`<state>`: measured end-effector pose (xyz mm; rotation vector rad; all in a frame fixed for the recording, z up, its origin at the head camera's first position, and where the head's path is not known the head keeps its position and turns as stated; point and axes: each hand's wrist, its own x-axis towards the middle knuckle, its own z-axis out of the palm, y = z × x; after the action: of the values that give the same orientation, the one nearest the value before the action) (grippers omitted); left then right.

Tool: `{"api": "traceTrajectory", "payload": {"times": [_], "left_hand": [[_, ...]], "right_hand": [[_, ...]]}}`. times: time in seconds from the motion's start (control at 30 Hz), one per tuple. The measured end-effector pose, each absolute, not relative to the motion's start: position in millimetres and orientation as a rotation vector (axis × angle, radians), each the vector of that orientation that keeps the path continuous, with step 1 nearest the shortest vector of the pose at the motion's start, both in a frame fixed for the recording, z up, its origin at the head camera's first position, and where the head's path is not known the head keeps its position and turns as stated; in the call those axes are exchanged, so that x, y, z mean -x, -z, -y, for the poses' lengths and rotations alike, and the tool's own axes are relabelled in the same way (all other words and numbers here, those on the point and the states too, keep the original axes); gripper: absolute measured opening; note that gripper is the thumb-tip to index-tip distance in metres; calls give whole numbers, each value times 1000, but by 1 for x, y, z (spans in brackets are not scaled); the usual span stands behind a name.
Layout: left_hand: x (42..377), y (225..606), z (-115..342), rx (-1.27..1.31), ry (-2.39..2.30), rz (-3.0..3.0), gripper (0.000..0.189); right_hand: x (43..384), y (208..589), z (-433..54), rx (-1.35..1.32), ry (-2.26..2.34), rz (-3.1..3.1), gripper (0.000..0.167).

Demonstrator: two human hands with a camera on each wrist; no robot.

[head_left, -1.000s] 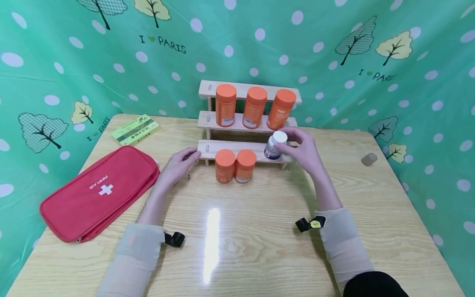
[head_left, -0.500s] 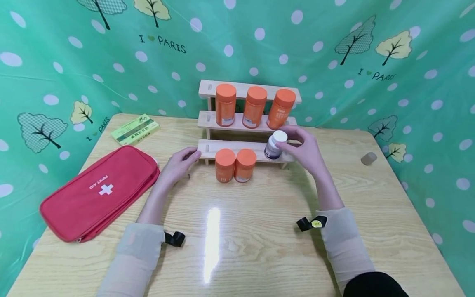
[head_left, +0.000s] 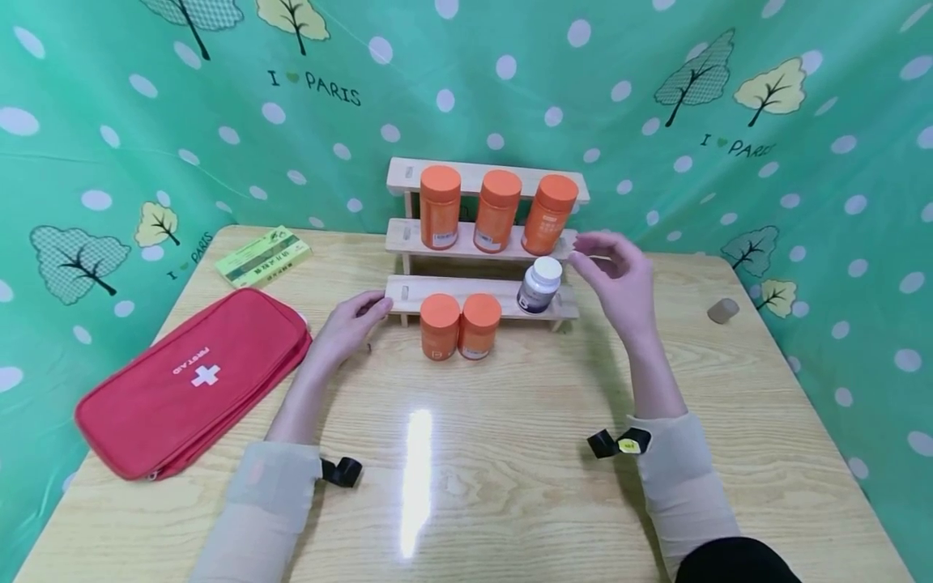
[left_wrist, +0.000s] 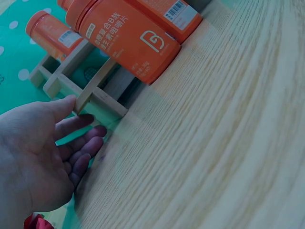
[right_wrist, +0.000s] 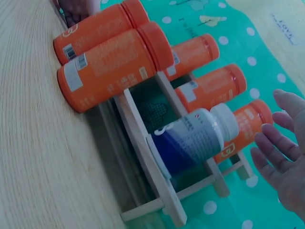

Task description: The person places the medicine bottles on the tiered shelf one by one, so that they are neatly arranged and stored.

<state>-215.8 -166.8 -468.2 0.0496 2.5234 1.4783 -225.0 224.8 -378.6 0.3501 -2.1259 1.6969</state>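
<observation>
A white-capped, blue-labelled bottle [head_left: 538, 285] is seen just beside the loosely spread right hand [head_left: 619, 279] — shelf [head_left: 459, 284] pinched by left hand [head_left: 350, 325].

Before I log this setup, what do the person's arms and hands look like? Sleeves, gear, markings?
Left hand and right hand ungloved. Off-white left sleeve and right sleeve on the forearms. Black left wrist device and right wrist device at the cuffs; yellow label on the right one. Black covering further up the right arm.
</observation>
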Motion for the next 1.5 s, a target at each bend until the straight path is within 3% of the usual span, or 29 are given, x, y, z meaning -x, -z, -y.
{"api": "traceTrajectory", "payload": {"times": [0.67,1.23,1.5], "left_hand": [[216,468,166,-36,-1461,-2526,67],[216,467,168,-33,-1456,-2533,67],[216,467,168,-49,-1472,-2534,64]], "right_hand": [[201,379,-185,-630,-1674,2290,30],[201,394,-162,-741,-1451,2789,63],[203,403,-159,-765,-1426,2883,70]]}}
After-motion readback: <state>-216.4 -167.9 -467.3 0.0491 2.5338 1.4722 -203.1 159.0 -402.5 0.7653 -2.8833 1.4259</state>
